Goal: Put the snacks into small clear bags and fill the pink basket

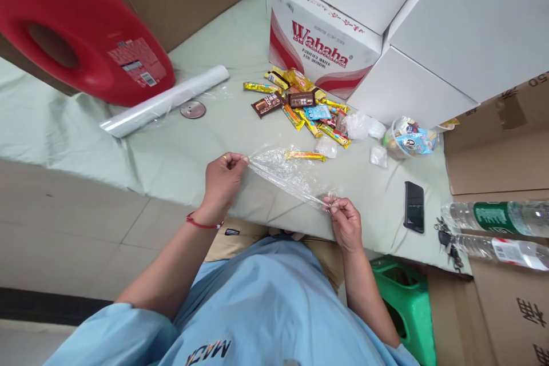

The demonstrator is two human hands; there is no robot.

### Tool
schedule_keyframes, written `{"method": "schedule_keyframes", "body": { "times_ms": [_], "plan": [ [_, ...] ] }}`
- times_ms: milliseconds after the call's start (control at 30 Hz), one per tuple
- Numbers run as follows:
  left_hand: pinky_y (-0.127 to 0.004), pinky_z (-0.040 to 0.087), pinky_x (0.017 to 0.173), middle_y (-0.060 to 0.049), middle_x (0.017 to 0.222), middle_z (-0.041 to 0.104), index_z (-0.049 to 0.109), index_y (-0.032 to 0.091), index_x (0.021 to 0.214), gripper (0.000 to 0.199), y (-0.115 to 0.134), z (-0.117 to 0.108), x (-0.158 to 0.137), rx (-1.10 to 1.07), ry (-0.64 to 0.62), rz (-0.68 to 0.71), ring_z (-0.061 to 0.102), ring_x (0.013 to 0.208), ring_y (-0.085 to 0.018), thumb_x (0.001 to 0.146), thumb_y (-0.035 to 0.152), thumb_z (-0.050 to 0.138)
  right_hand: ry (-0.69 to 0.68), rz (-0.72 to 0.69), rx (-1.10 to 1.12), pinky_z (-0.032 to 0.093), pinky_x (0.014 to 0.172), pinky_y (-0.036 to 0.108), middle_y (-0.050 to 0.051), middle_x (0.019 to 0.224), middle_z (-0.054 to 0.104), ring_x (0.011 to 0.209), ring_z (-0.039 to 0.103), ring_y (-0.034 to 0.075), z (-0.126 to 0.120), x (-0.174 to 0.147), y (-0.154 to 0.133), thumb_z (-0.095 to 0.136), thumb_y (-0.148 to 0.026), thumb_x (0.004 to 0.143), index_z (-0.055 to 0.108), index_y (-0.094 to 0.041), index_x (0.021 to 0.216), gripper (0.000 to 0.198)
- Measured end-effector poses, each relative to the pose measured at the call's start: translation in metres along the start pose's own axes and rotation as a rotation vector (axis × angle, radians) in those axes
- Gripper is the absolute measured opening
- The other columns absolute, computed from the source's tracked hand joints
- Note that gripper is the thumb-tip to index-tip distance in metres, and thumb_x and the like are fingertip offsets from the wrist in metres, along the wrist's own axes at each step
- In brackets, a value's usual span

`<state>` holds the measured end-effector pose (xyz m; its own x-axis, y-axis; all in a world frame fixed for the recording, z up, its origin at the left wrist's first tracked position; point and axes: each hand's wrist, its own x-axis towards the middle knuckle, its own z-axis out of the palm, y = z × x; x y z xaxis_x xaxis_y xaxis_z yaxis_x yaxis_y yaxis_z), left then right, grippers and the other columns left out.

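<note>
A sheet of clear plastic wrap [295,180] stretches taut between my two hands above the table's front edge. My left hand [225,180] pinches its left corner between thumb and fingers. At the lower right end, my right hand [344,220] grips the other corner. One yellow snack stick [305,155] lies at the far side of the wrap; I cannot tell whether it is on or under it. Beyond it sits a pile of wrapped snacks, with a brown chocolate packet [301,99] and a blue packet [317,112]. The roll of plastic wrap [167,100] rests at the left.
A large red jug [86,28] stands at the left, near a round metallic disc [193,109]. White boxes [323,40] form the back. To the right are a plastic cup of snacks [403,137], a phone [414,207], keys [448,240] and plastic bottles [497,217].
</note>
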<state>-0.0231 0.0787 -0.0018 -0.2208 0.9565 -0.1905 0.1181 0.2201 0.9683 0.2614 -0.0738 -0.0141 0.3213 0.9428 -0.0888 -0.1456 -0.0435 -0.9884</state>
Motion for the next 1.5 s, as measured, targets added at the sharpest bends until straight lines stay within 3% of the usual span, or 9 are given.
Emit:
{"method": "schedule_keyframes", "body": {
  "times_ms": [167, 267, 400, 567, 867, 1000, 1133, 1267, 1500],
  "plan": [
    [-0.031, 0.050, 0.074, -0.003, 0.106, 0.062, 0.064, 0.021, 0.108, 0.032, 0.003, 0.002, -0.022, 0.269, 0.159, 0.261, 0.052, 0.071, -0.013, 0.077, 0.024, 0.070, -0.147, -0.209, -0.352, 0.054, 0.109, 0.048, 0.011, 0.135, 0.074, 0.128, 0.069, 0.027, 0.023, -0.016, -0.016, 0.063, -0.027, 0.099, 0.066, -0.024, 0.093, 0.008],
    [-0.029, 0.050, 0.071, -0.002, 0.093, 0.063, 0.064, 0.022, 0.095, 0.015, 0.014, 0.010, -0.050, 0.248, -0.113, 0.335, 0.058, 0.075, -0.015, 0.088, 0.035, 0.065, -0.287, -0.416, -0.640, 0.050, 0.117, 0.052, 0.015, 0.152, 0.063, 0.142, 0.059, 0.028, 0.047, -0.024, -0.026, 0.057, -0.016, 0.099, 0.068, -0.024, 0.104, 0.015],
    [-0.035, 0.058, 0.080, -0.008, 0.110, 0.070, 0.063, 0.023, 0.108, 0.039, 0.022, 0.024, -0.081, 0.098, -0.589, 0.212, 0.068, 0.104, -0.025, 0.085, 0.052, 0.070, -0.463, -0.604, -0.833, 0.047, 0.122, 0.053, 0.016, 0.159, 0.056, 0.152, 0.049, 0.028, 0.077, -0.028, -0.022, 0.052, -0.012, 0.097, 0.067, -0.021, 0.131, 0.038],
    [-0.046, 0.054, 0.098, -0.010, 0.118, 0.070, 0.061, 0.022, 0.098, 0.029, 0.011, 0.033, -0.087, 0.035, -0.507, 0.091, 0.067, 0.108, -0.026, 0.083, 0.045, 0.072, -0.615, -0.528, -0.835, 0.044, 0.126, 0.054, 0.014, 0.157, 0.057, 0.154, 0.046, 0.028, 0.090, -0.032, -0.014, 0.055, -0.020, 0.102, 0.058, -0.025, 0.150, 0.049],
    [-0.048, 0.054, 0.108, -0.006, 0.109, 0.075, 0.055, 0.021, 0.087, 0.051, -0.017, 0.008, -0.070, -0.517, -0.378, -0.300, 0.072, 0.114, -0.025, 0.073, 0.057, 0.089, 0.015, 0.036, -0.346, 0.067, 0.088, 0.045, 0.016, 0.163, 0.047, 0.105, 0.075, 0.024, 0.052, -0.021, -0.010, 0.062, -0.054, 0.100, 0.060, -0.026, 0.136, 0.045],
    [-0.049, 0.052, 0.111, -0.006, 0.110, 0.076, 0.056, 0.022, 0.086, 0.047, -0.014, 0.009, -0.080, -0.451, -0.459, -0.219, 0.070, 0.119, -0.026, 0.078, 0.056, 0.087, 0.047, 0.134, -0.423, 0.060, 0.064, 0.033, 0.012, 0.122, 0.075, 0.071, 0.066, 0.017, 0.045, -0.001, -0.025, 0.072, -0.059, 0.092, 0.060, -0.024, 0.139, 0.060],
    [-0.050, 0.053, 0.110, -0.008, 0.115, 0.076, 0.058, 0.021, 0.086, 0.039, -0.004, 0.014, -0.088, -0.370, -0.589, -0.141, 0.069, 0.118, -0.026, 0.087, 0.054, 0.079, -0.005, 0.056, -0.546, 0.051, 0.058, 0.030, 0.012, 0.133, 0.073, 0.056, 0.050, 0.009, 0.056, 0.024, -0.031, 0.086, -0.050, 0.077, 0.060, -0.024, 0.142, 0.075],
    [-0.050, 0.056, 0.109, -0.008, 0.117, 0.076, 0.057, 0.022, 0.088, 0.037, 0.002, 0.009, -0.086, -0.402, -0.631, -0.099, 0.071, 0.117, -0.025, 0.091, 0.055, 0.075, -0.088, 0.148, -0.444, 0.045, 0.057, 0.027, 0.001, 0.083, 0.076, 0.056, 0.050, 0.012, 0.066, 0.040, -0.015, 0.079, -0.053, 0.078, 0.073, -0.020, 0.109, 0.046],
    [-0.032, 0.057, 0.071, -0.002, 0.083, 0.068, 0.056, 0.023, 0.090, 0.042, -0.011, -0.030, -0.059, -0.179, -0.183, -0.084, 0.066, 0.077, -0.017, 0.082, 0.058, 0.077, 0.181, 0.108, -0.354, 0.040, 0.056, 0.026, -0.003, 0.068, 0.060, 0.059, 0.047, 0.013, 0.047, 0.035, -0.006, 0.070, -0.058, 0.085, 0.067, -0.021, 0.089, 0.038]
  ]
}}
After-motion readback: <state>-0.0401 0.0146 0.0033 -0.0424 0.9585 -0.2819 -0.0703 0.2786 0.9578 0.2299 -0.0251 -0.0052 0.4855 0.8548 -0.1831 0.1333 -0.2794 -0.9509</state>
